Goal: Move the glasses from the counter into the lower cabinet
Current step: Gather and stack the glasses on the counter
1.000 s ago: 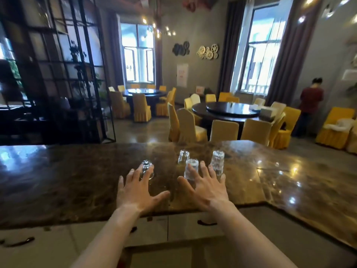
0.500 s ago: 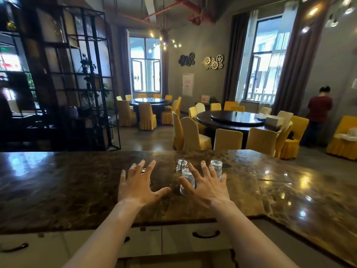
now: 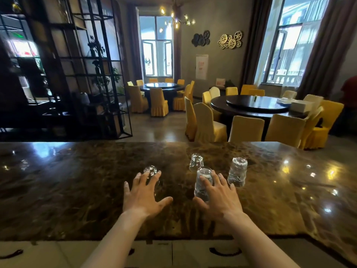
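Several clear glasses stand upside down on the dark marble counter (image 3: 77,190). My left hand (image 3: 142,194) is spread open, its fingertips touching a small glass (image 3: 151,170). My right hand (image 3: 219,198) is also spread, fingers resting against a taller textured glass (image 3: 201,183). Beyond it stands another small glass (image 3: 196,162), and to the right a second tall textured glass (image 3: 237,172) stands untouched. Neither hand is closed around a glass. White lower cabinet fronts (image 3: 193,254) with dark handles (image 3: 225,252) run below the counter edge.
Past the counter is a dining room with round dark tables (image 3: 253,106) and yellow-covered chairs (image 3: 246,128). A black metal shelf (image 3: 92,74) stands at the left. A person in red (image 3: 349,97) is at the far right edge.
Both hands have stretched forward from the counter's near part until the fingertips reach the glasses. The view has tilted up and moved closer.
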The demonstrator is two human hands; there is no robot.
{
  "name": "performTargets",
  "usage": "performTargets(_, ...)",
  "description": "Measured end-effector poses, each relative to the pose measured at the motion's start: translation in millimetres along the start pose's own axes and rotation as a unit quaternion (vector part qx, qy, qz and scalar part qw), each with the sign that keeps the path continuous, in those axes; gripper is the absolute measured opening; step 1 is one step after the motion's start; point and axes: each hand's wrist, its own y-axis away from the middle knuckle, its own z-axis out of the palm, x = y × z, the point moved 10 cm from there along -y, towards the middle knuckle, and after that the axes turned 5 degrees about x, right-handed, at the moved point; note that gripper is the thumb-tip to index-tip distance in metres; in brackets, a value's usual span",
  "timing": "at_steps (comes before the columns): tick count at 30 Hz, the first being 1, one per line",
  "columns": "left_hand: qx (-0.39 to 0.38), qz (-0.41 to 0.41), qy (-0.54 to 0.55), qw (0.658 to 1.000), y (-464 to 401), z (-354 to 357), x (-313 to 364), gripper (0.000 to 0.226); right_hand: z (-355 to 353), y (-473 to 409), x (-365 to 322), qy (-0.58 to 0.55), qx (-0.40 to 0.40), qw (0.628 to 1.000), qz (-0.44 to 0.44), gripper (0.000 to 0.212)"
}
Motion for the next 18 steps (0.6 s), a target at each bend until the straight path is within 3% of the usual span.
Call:
performTargets(5, -0.053, 0.023, -0.02, 0.998, -80.3, 49.2, -32.1, 0.096, 38.4, -72.4, 4.1, 0.048, -0.053, 0.997, -0.018, 0.09)
performTargets(10, -0.139, 0.1, -0.071, 0.983, -152.7, 97.9, -42.1, 0.108, 73.9, -126.1, 6.5, 0.144, -0.144, 0.977, -0.068, 0.105)
performTargets(14, -0.212, 0.165, -0.108, 0.957, -171.8, 123.2, -39.4, 0.097, 80.4, -140.9, 3.1, 0.198, -0.173, 0.959, -0.108, 0.092)
performTargets(18, -0.186, 0.225, -0.123, 0.949, -185.0, 121.8, -31.7, 0.074, 74.4, -156.9, -2.9, 0.224, -0.156, 0.95, -0.15, 0.067)
